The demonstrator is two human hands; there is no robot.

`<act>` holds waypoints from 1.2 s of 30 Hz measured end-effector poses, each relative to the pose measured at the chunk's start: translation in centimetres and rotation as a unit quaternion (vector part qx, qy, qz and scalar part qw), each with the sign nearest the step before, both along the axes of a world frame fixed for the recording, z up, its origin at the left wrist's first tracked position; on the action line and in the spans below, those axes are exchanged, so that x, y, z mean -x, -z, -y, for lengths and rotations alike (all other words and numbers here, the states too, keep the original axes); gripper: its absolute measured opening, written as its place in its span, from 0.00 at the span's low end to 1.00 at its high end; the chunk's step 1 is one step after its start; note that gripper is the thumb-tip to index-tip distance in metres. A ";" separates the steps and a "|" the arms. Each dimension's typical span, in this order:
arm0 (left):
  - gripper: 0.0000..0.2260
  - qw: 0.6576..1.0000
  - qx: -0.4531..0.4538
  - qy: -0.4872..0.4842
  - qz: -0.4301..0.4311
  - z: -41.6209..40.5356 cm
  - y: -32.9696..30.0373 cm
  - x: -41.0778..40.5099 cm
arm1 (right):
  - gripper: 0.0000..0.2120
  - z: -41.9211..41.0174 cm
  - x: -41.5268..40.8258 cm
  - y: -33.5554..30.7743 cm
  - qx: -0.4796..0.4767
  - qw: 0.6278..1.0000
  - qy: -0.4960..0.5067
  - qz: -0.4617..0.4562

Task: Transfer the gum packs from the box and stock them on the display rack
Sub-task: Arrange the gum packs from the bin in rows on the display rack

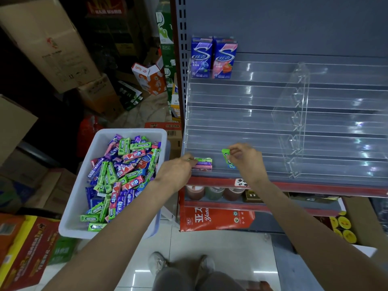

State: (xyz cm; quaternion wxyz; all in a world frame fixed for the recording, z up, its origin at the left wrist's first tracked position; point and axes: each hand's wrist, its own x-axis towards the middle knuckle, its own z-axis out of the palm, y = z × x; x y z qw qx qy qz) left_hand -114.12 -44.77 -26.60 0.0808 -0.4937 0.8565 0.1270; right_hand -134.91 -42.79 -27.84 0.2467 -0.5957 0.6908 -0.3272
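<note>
Gum packs [120, 175] heaped loose in the white plastic box [98, 135], just left of the clear tiered display rack [241, 114]; a few already at the rack's lowest tier.

Largest first: rack nearly bare, stepped acrylic rows with a clear divider [294, 114] standing mid-width. Two tall packs [213, 57] upright in the top-left row. Small stack of packs [203, 163], green over purple over pink, lying flat at the bottom-left of the rack. One green pack [227, 158] tilted on end just beside it to the right.

Left hand [176, 171]: fingers curled, pinching the left end of the flat stack. Right hand [245, 159]: fingertips narrowed round the top of the green pack.

Judged step: seating packs in the front row. Best done by steadying the stack with the left while lowering the green pack behind the clear lip, label outward, flush against its neighbour. Worth sorting by colour, one flavour per column, and keeping edges square so later packs slide in without toppling. Risk: slick wrappers slipping on acrylic.

Readable writing: "DOUBLEMINT" on the green packs in the box; large stylised "S" on the tall blue and pink packs, with blueberry and strawberry pictures; Chinese characters on the pink and purple wrappers, too small to read surely. "Yata" partly legible on a red carton [216, 219] below the shelf.
</note>
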 end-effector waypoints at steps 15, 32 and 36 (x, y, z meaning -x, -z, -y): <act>0.19 1.000 -0.011 -0.014 -0.005 0.2 0.4 0.0 | 0.15 -0.8 -2.1 1.4 -0.013 0.965 -0.063 -0.253; 0.24 1.000 -0.001 -0.019 -0.016 0.0 0.6 0.0 | 0.10 0.4 -2.4 1.6 -0.098 0.974 -0.035 -0.199; 0.22 0.999 0.015 -0.025 -0.032 -0.6 1.1 -0.5 | 0.10 -0.1 -2.1 1.6 -0.099 0.984 0.006 -0.149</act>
